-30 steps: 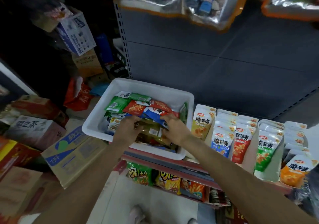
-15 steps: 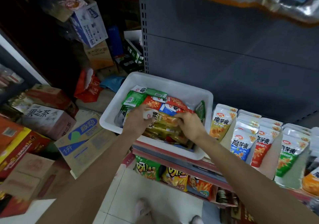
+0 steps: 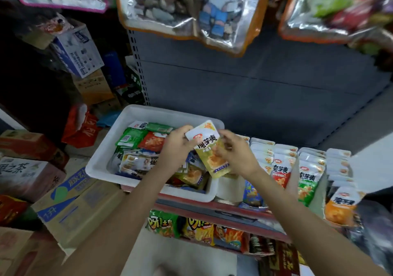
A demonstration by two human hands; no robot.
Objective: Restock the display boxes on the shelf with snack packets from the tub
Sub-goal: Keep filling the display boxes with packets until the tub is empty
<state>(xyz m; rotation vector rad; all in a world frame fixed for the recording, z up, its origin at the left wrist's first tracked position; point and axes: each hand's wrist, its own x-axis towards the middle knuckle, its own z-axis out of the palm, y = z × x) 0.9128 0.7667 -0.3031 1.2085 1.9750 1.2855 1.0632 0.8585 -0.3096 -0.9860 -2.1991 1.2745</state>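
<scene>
A white tub (image 3: 127, 118) full of green, red, blue and yellow snack packets sits on the shelf's left end. Above its right side I hold a stack of yellow-and-white snack packets (image 3: 209, 148), lifted clear of the pile. My left hand (image 3: 177, 146) grips the stack's upper left edge. My right hand (image 3: 236, 154) pinches its right side. To the right stand the display boxes (image 3: 291, 169), holding upright rows of red, green, blue and orange packets.
Cardboard cartons (image 3: 70, 203) are piled on the floor at the left. Crisp bags (image 3: 197, 227) fill the lower shelf. Large plastic toy bags (image 3: 187, 10) hang overhead against the grey back panel (image 3: 255, 97).
Both hands were down among the packets in the tub; they have now lifted a yellow stack up and rightward. The camera has tilted upward.
</scene>
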